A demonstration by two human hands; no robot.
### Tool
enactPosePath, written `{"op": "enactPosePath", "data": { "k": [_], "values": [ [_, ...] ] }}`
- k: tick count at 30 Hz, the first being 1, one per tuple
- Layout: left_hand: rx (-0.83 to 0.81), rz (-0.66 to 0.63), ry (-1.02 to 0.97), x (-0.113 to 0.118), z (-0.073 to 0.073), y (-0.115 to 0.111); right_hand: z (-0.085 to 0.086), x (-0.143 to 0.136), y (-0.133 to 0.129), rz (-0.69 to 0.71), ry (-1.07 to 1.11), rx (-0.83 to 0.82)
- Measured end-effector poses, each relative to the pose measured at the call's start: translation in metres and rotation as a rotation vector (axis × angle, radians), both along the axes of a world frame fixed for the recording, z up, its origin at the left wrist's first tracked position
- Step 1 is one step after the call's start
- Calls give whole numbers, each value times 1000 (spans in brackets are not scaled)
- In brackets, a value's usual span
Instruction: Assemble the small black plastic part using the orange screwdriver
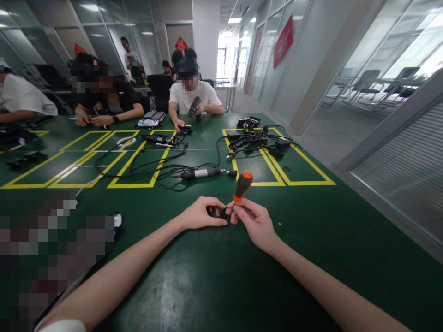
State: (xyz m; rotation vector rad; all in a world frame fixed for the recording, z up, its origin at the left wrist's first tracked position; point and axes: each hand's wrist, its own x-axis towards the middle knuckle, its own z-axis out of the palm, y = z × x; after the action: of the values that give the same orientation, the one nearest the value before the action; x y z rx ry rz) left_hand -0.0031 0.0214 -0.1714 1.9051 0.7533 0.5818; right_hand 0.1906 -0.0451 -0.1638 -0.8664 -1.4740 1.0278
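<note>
Between my two hands, just above the green table (194, 258), stands a screwdriver (243, 184) with an orange and dark grey handle, its shaft tilted down to the left. My right hand (254, 221) pinches the shaft below the handle. My left hand (204, 213) is closed with thumb and fingers around a small black part (224, 214), which sits at the lower end of the screwdriver. Fingers cover most of that part, so its kind and the screwdriver's tip cannot be made out.
Beyond my hands lies a corded electric screwdriver (204, 174) with looping black cable. A heap of black cables and adapters (259, 138) is at the back right. Across the table a person (194, 94) holds a power drill (194, 106). Another person (110, 99) works further left.
</note>
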Motion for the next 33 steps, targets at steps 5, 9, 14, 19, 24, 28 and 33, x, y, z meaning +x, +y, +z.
{"op": "enactPosePath", "data": {
  "k": [5,9,14,19,24,28,33],
  "values": [
    [6,-5,12,0,2,0,-4,-1,-1,-16,54,-15],
    [5,3,17,-1,2,0,-2,-1,-1,-40,58,-27],
    [-6,2,17,-1,0,0,3,0,0,-15,-5,-11],
    [8,-4,8,0,1,0,0,0,0,-15,9,-2],
    [5,5,12,1,1,0,2,1,-2,-56,4,-18],
    [-18,-4,-8,1,-2,0,10,4,-2,-81,-68,57],
    [-11,-5,-5,2,-3,1,13,7,-1,-71,-110,61]
  ]
}}
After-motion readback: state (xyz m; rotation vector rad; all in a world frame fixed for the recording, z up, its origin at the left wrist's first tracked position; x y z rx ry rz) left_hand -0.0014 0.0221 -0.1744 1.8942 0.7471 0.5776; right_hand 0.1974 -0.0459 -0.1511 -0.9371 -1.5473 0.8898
